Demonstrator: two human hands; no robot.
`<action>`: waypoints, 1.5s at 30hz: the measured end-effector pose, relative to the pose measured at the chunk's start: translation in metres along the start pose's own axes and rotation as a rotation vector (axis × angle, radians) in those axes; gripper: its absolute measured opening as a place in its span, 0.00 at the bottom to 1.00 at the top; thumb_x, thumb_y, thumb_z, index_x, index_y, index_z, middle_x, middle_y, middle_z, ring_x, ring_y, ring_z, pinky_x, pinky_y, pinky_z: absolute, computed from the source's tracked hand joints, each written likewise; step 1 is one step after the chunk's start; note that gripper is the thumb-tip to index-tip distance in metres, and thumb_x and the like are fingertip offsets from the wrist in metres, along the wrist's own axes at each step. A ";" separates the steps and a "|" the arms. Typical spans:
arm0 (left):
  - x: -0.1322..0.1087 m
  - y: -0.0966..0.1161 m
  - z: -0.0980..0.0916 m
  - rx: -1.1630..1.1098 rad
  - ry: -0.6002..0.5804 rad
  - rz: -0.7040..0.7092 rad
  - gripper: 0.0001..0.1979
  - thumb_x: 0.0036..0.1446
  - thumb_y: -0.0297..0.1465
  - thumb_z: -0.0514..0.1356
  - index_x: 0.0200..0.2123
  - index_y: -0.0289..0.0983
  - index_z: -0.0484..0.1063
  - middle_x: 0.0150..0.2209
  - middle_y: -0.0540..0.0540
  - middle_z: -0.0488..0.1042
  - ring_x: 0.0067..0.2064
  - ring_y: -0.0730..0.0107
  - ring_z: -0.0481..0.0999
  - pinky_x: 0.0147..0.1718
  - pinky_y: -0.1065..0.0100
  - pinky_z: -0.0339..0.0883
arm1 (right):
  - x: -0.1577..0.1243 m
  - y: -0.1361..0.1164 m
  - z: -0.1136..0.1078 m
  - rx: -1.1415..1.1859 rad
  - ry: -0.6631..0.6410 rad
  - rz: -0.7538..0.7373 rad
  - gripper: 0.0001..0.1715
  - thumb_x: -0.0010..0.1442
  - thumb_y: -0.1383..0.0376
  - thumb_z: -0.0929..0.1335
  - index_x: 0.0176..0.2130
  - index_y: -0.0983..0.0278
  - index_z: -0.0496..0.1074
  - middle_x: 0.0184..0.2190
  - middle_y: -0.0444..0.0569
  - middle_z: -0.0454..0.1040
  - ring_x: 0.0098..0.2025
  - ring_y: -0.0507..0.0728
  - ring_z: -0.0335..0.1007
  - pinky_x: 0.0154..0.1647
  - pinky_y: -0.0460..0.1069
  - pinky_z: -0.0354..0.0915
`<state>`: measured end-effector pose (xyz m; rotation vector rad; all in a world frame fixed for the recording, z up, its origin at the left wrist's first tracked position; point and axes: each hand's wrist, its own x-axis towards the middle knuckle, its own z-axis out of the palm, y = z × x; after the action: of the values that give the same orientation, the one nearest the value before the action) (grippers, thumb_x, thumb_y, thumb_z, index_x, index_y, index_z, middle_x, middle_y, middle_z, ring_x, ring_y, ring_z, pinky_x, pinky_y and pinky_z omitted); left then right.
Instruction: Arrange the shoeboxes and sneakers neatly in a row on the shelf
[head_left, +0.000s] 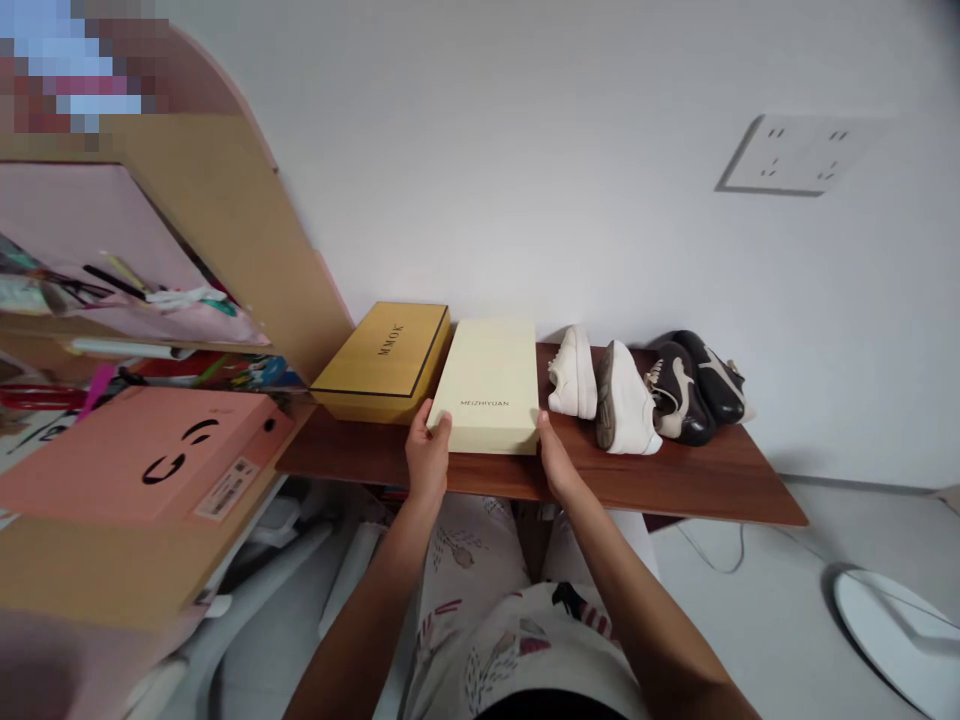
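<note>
A cream shoebox (489, 365) marked MEIZHIYUAN lies with its lid on upon a dark wooden board (480, 475). My left hand (429, 450) grips its near left corner, thumb on the lid. At the near right corner, my right hand (553, 455) is pressed against the side, its fingers partly hidden. Close on the left of it sits a yellow shoebox (386, 355) with black edging, marked MMOK. To the right stand a white shoe (574, 375), another white shoe (628, 400) tipped on its side, and a pair of black shoes (679, 395).
A pink box (142, 455) rests on the wooden desk (97, 570) at left, below a cluttered shelf. A white wall with a socket plate (799, 155) rises behind the board. A round white base (900, 640) and a cable are on the floor at right.
</note>
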<state>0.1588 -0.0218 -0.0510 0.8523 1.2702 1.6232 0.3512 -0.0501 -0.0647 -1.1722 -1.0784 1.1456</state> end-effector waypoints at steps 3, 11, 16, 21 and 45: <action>0.003 -0.004 0.001 0.088 -0.021 0.043 0.30 0.56 0.40 0.67 0.60 0.37 0.68 0.56 0.37 0.74 0.56 0.59 0.75 0.56 0.61 0.67 | -0.002 0.004 -0.002 -0.077 -0.007 0.013 0.49 0.60 0.34 0.57 0.69 0.57 0.54 0.71 0.45 0.50 0.73 0.59 0.38 0.73 0.59 0.33; 0.015 -0.009 0.002 0.228 -0.078 0.123 0.29 0.59 0.45 0.63 0.59 0.36 0.69 0.55 0.36 0.74 0.57 0.57 0.73 0.58 0.58 0.65 | 0.009 0.002 0.005 -0.169 0.038 0.014 0.58 0.60 0.33 0.55 0.72 0.64 0.34 0.73 0.50 0.36 0.74 0.56 0.31 0.73 0.55 0.32; 0.023 -0.006 0.007 0.267 -0.094 0.172 0.28 0.60 0.46 0.61 0.58 0.36 0.69 0.55 0.37 0.74 0.56 0.57 0.74 0.58 0.58 0.64 | 0.020 0.000 0.008 -0.211 0.046 -0.025 0.56 0.61 0.34 0.54 0.72 0.63 0.36 0.73 0.49 0.36 0.74 0.58 0.32 0.73 0.55 0.33; 0.033 -0.007 0.011 0.257 -0.094 0.182 0.26 0.61 0.46 0.60 0.56 0.35 0.71 0.54 0.37 0.75 0.55 0.57 0.74 0.58 0.58 0.64 | 0.030 0.003 0.013 -0.219 0.078 -0.011 0.54 0.62 0.35 0.54 0.72 0.63 0.36 0.73 0.49 0.36 0.74 0.59 0.33 0.73 0.56 0.34; -0.102 -0.058 0.037 0.479 -0.370 0.390 0.23 0.65 0.41 0.54 0.61 0.41 0.60 0.61 0.36 0.63 0.64 0.60 0.64 0.63 0.56 0.58 | -0.058 0.002 -0.103 -0.325 0.686 -0.330 0.29 0.60 0.47 0.68 0.53 0.62 0.68 0.51 0.56 0.71 0.50 0.61 0.70 0.56 0.59 0.66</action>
<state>0.2437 -0.0973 -0.0977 1.6995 1.2930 1.3639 0.4468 -0.1187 -0.0771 -1.4276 -0.8800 0.2660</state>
